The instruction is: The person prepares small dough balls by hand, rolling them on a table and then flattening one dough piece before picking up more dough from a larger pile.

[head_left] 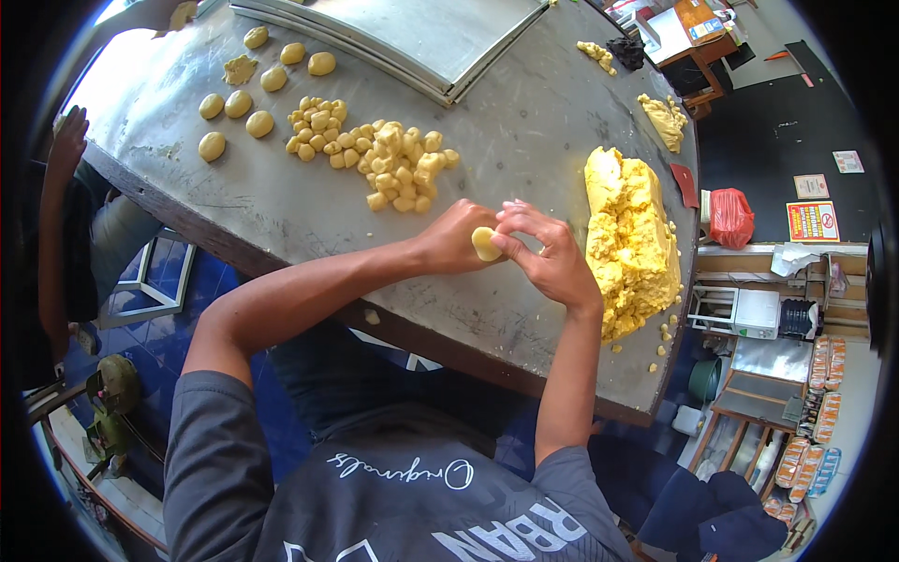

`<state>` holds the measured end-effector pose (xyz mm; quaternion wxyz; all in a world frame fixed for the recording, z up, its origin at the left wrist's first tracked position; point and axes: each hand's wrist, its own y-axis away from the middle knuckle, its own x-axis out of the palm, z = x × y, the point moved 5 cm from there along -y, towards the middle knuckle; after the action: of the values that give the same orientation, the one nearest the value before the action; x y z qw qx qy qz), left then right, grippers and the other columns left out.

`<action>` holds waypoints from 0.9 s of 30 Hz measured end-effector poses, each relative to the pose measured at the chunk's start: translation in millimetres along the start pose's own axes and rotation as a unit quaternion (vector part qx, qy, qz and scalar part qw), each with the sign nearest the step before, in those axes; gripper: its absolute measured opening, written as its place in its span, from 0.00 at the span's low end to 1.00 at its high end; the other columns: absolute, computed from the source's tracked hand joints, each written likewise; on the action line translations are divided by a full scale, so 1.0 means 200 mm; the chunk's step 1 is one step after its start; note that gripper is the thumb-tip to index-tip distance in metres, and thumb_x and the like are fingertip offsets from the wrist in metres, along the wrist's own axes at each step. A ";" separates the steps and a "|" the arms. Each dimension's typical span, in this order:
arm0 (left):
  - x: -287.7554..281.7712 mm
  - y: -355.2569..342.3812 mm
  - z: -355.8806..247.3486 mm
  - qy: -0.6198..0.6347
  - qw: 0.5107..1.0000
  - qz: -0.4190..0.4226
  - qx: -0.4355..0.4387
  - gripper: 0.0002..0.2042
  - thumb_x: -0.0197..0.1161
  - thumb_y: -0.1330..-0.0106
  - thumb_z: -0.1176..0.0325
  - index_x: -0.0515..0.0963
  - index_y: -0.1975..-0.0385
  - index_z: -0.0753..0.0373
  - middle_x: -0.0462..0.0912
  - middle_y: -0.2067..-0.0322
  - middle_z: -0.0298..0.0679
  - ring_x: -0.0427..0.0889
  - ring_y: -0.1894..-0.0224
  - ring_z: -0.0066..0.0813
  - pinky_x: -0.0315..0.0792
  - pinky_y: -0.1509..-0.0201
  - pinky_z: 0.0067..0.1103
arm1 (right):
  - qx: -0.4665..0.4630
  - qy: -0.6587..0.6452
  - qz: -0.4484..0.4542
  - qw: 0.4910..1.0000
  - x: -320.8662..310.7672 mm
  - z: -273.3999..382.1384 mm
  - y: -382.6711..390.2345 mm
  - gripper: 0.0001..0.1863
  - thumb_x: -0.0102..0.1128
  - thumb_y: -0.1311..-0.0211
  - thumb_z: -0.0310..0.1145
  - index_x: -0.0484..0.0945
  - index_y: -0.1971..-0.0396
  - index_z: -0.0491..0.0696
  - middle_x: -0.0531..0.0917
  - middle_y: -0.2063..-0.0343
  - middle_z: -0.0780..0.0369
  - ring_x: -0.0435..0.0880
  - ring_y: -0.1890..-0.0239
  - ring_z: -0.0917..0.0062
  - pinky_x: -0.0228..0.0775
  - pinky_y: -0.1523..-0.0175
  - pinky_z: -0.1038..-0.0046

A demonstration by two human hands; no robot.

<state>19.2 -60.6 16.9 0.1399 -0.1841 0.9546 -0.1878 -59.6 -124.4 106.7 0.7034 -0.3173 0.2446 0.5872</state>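
Note:
My left hand point(455, 238) is closed in a fist, and a small pale-yellow piece of dough point(484, 244) bulges out at its thumb side. My right hand point(551, 255) pinches at that dough, its thumb against the piece and its fingers curved over it. Beyond my left hand lies a heap of small dough balls point(398, 164). Larger round dough balls point(259, 123) sit apart from one another at the far left. To the right of my right hand rises a big, crumbly, brighter yellow mass point(626, 248).
Metal trays point(412, 42) rest at the table's far side. Beyond the yellow mass are a smaller yellow lump point(663, 122) and a red scraper-like piece point(685, 185). Another person's hand point(70, 140) is at the left table edge. Shelves with packets point(805, 450) stand at right.

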 end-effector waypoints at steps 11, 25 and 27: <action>-0.01 0.00 -0.02 -0.013 0.999 -0.005 0.030 0.09 0.69 0.50 0.69 0.77 0.75 0.65 0.79 0.80 0.45 0.78 0.79 0.40 0.71 0.73 0.28 | -0.004 -0.002 0.026 1.000 -0.01 0.03 0.01 0.08 0.63 0.42 0.31 0.79 0.70 0.40 0.83 0.68 0.57 0.82 0.59 0.66 0.59 0.34 0.61; -0.01 0.00 -0.04 -0.004 1.000 -0.006 -0.028 0.08 0.67 0.48 0.70 0.77 0.73 0.67 0.78 0.82 0.44 0.76 0.81 0.35 0.70 0.74 0.25 | 0.088 -0.083 0.012 0.993 -0.05 0.05 0.04 0.09 0.63 0.40 0.31 0.80 0.67 0.40 0.83 0.73 0.55 0.84 0.65 0.66 0.69 0.43 0.70; -0.02 0.00 -0.03 -0.001 1.000 0.001 -0.017 0.09 0.67 0.49 0.71 0.77 0.72 0.67 0.78 0.81 0.44 0.76 0.81 0.35 0.70 0.73 0.25 | 0.096 -0.083 0.026 0.992 -0.04 0.08 0.06 0.09 0.63 0.41 0.31 0.80 0.66 0.40 0.84 0.72 0.55 0.84 0.66 0.67 0.70 0.45 0.71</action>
<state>19.9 -56.9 23.4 0.1379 -0.1852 0.9578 -0.1712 -73.4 -117.5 121.6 0.7328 -0.1919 0.2485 0.6037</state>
